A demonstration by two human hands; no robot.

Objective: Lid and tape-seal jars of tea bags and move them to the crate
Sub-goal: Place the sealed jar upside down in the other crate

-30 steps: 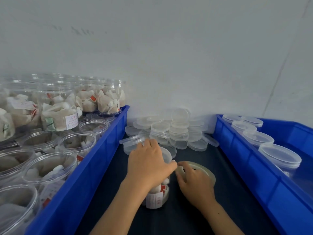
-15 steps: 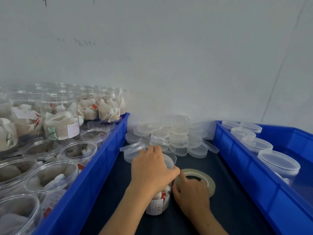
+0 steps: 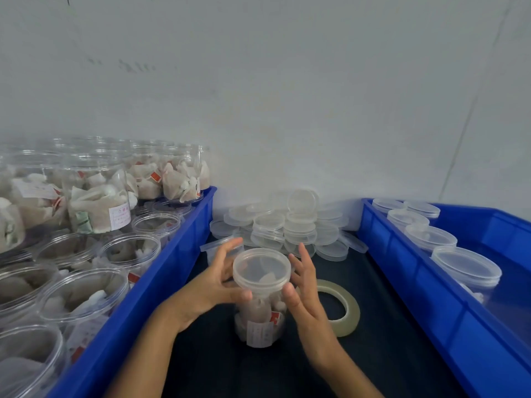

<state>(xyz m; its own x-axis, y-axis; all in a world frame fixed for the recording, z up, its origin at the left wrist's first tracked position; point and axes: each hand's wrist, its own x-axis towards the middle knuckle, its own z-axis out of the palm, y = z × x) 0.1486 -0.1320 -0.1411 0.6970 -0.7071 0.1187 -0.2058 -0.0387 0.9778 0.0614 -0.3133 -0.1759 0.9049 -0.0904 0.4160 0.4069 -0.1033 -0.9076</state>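
A clear jar of tea bags (image 3: 260, 314) stands on the dark surface between two blue crates, with a clear lid (image 3: 261, 268) on its mouth. My left hand (image 3: 209, 285) grips the lid's left side, thumb under the front rim and fingers behind. On the right side my right hand (image 3: 303, 285) holds it with the thumb on the rim and the fingers pointing up. A roll of clear tape (image 3: 346, 310) lies flat just right of the jar, touched by neither hand.
The left blue crate (image 3: 178, 254) holds several open jars of tea bags (image 3: 97, 196). Lidded jars (image 3: 465, 268) line the right blue crate (image 3: 402, 285). A pile of loose clear lids (image 3: 298, 225) lies against the wall behind the jar.
My left hand slid off the lid's top to its side. My right hand left the tape roll and came to the lid's right side.
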